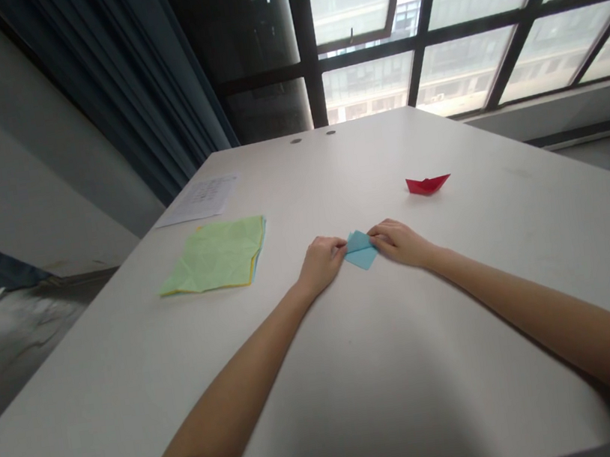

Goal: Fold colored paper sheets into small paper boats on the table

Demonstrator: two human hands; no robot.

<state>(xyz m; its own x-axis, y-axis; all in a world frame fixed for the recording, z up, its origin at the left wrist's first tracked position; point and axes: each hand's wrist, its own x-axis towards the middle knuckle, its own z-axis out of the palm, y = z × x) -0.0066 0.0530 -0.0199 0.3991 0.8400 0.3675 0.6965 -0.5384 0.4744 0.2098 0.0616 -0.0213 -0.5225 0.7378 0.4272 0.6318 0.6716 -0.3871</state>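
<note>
A small piece of folded light-blue paper [363, 257] lies near the middle of the table, with a crease line running across it. My left hand [322, 262] pinches its left corner, fingers closed. At the opposite corner, my right hand [401, 242] grips the paper between thumb and fingers. The fingertips cover both side corners, while the upper and lower points show between the hands. Beyond my right hand sits a red folded paper boat [428, 185], apart from it.
On the left lies a stack of green, yellow and blue paper sheets [218, 256]. Behind it rests a printed white sheet [199, 199] by the edge of the white table [326, 377]. A blue curtain [129, 71] and windows [459, 33] stand past the table.
</note>
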